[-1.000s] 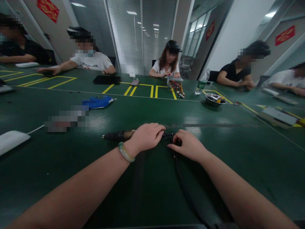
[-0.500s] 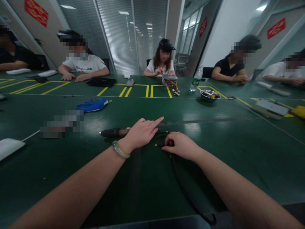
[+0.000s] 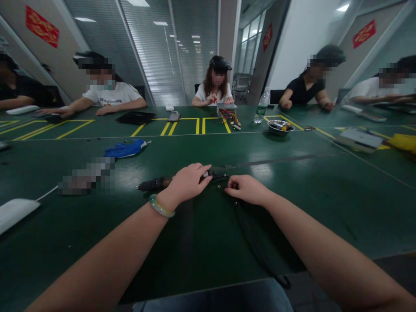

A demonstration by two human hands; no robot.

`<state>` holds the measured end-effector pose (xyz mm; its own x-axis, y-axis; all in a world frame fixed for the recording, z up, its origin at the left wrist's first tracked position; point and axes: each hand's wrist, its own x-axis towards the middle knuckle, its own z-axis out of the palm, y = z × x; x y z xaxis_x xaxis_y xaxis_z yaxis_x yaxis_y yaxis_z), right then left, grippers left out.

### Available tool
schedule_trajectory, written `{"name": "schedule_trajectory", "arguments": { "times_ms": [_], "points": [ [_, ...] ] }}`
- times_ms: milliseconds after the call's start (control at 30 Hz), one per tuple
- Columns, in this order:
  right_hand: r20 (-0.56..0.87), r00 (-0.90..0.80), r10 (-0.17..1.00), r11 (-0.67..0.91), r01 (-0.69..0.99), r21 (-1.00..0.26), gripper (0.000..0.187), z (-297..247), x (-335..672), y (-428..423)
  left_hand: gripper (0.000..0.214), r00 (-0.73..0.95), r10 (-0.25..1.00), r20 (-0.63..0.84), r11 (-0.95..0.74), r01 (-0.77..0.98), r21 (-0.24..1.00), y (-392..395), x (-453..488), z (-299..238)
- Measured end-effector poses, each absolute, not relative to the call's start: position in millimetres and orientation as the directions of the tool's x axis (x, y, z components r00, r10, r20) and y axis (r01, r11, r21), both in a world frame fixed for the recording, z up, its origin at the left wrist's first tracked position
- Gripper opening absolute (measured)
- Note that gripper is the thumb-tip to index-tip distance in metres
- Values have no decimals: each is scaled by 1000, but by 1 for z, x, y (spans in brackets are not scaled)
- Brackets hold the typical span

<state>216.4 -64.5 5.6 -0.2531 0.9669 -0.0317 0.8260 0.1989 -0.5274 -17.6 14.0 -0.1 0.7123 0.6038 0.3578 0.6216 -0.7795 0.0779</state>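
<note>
A dark, rod-shaped tool [image 3: 152, 184] with a black cable [image 3: 250, 240] lies on the green table [image 3: 292, 182] in front of me. My left hand [image 3: 188, 182], with a pale green bangle on its wrist, rests over the tool's right end, fingers curled down on it. Just to the right, my right hand [image 3: 245, 190] is closed in a pinch on the cable where it meets the tool. The cable runs back toward me and off the table's near edge.
A blue glove [image 3: 125, 148] lies left of centre, a white device [image 3: 14, 210] at far left. Farther off are a metal bowl [image 3: 280, 127], a water bottle [image 3: 261, 112] and a bundle of coloured wires [image 3: 230, 118]. Several people sit around the far side.
My left index finger, stretched out half a second ago, has curled back down over the tool. My right hand has stayed pinched on the cable. The view has shifted slightly.
</note>
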Motion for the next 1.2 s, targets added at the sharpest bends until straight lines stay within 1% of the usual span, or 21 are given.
{"name": "schedule_trajectory", "arguments": {
  "times_ms": [133,233,367,533,700,833,967,1200],
  "points": [
    [-59,-272,961,198,818,-540,21,7,220,-64,44,705,655,272,-753,638,159,15,-28,5],
    [-80,-294,952,201,802,-562,21,6,221,-65,38,709,658,254,-753,630,191,10,-26,7],
    [-79,-308,948,208,787,-581,24,7,223,-65,36,706,640,304,-761,636,126,1,-19,6],
    [-101,-310,945,199,793,-575,30,10,224,-65,36,746,580,326,-797,603,38,2,-15,5],
    [-76,-343,936,234,770,-594,28,9,225,-65,41,758,567,321,-803,596,13,7,-16,8],
    [-40,-289,956,191,722,-665,33,6,226,-63,43,736,576,354,-792,610,21,0,-14,12],
    [-7,-208,978,139,680,-720,34,2,229,-57,32,704,593,391,-777,628,47,-9,-9,14],
    [170,-63,983,171,635,-754,39,-5,236,-50,24,714,593,373,-784,616,68,-18,-1,14]
  ]
}}
